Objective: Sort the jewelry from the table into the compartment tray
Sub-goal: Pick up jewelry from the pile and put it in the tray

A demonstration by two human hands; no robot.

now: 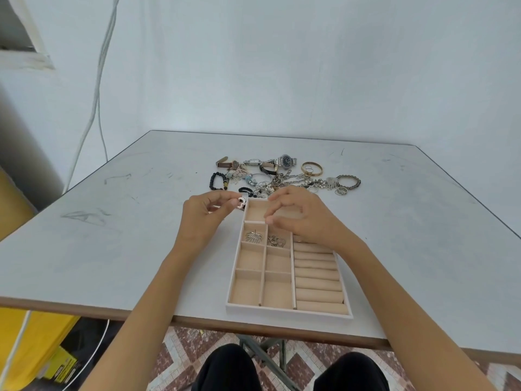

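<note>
A beige compartment tray (287,312) lies on the grey table near its front edge. My left hand (203,218) pinches a small sparkly earring (241,203) just left of the tray's far corner. Over the tray's far compartments hovers my right hand (303,218), fingers loosely curled with nothing visible in them. One compartment holds a silver leaf-shaped piece (253,236), and the one beside it a small tangled gold piece (276,240). A pile of jewelry (284,177) with watches, bracelets, rings and chains lies behind the tray.
The tray's right side has a row of padded ring rolls (317,277). A black bead bracelet (218,181) lies at the pile's left, a gold bangle (312,168) toward its right. Cables (97,94) hang down the wall at left. Yellow boxes (36,348) stand under the table.
</note>
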